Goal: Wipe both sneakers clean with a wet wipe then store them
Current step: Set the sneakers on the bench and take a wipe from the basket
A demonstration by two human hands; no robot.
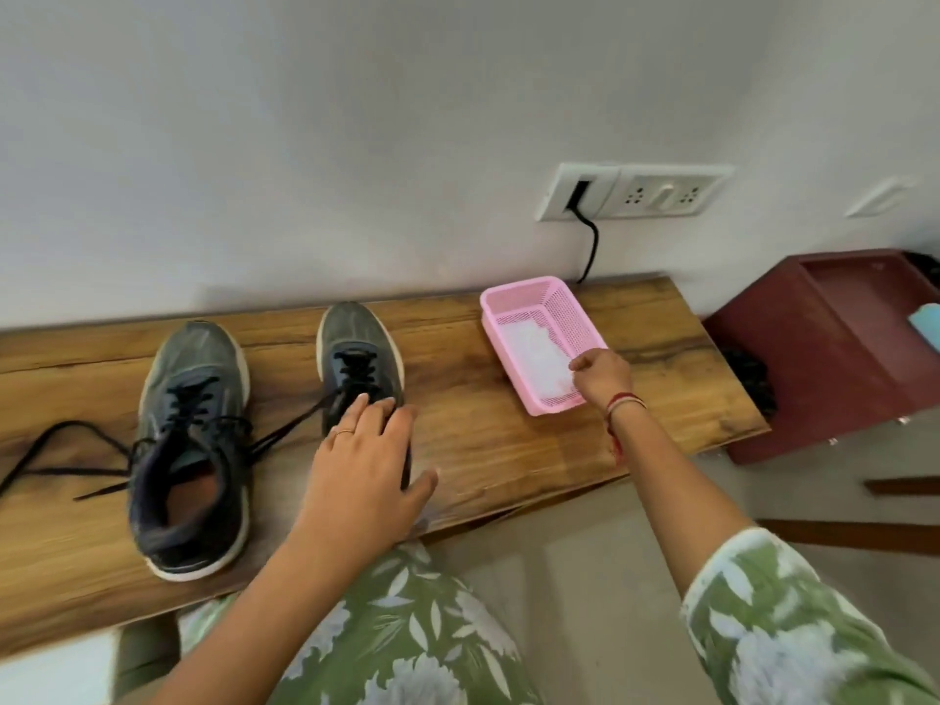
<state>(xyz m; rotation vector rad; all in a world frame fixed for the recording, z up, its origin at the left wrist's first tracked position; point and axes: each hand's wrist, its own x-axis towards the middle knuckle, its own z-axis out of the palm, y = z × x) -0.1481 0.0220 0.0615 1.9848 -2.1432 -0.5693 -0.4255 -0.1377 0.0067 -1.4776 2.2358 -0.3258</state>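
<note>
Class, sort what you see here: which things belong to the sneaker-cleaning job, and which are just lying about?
Job: left sneaker, right sneaker, wet wipes, pink basket.
Lying about: wall socket plate, black cable, maroon box.

Sneakers: two grey mesh lace-up sneakers with white soles are standing on the board, the left sneaker (191,440) and the right sneaker (356,343)
Hands: two are showing, the left hand (366,465) and the right hand (603,371)
Basket: one pink perforated plastic basket (524,292) is sitting there
Wipes: one heap of white crumpled wipes (534,353) is lying inside; the sheets are blurring together, so their number cannot be told
Board: one long brown wood-grain board (508,450) is carrying everything
Wall plates: two white socket plates (666,193) are sitting side by side
Cable: one black cable (592,241) is hanging down
Box: one dark red wooden box (814,358) is standing alongside
Ring: one thin ring (346,431) is showing
</note>
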